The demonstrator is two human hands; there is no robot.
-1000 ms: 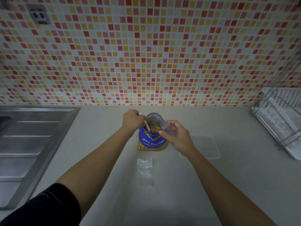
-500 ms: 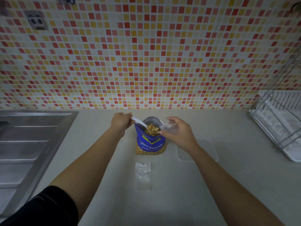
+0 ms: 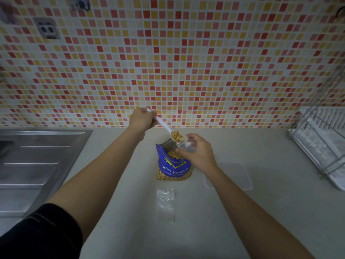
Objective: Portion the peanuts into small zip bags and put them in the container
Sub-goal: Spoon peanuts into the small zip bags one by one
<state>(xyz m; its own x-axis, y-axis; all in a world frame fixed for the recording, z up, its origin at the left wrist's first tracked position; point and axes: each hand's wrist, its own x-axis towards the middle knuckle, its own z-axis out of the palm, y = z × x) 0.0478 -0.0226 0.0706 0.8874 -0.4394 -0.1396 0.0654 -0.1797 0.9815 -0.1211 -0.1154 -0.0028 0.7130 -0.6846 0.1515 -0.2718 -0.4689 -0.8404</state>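
Low in the centre of the frame a spare zip bag (image 3: 165, 204) lies flat, limp and slippery; beyond it stands the peanut pouch (image 3: 173, 165), open. Above, the right hand (image 3: 197, 152) pinches a flimsy small bag (image 3: 187, 144) by its mouth, while the left hand (image 3: 142, 119), closed on a spoon (image 3: 164, 125), brings loose peanuts (image 3: 176, 136) likely to spill. At centre right waits the container (image 3: 233, 176).
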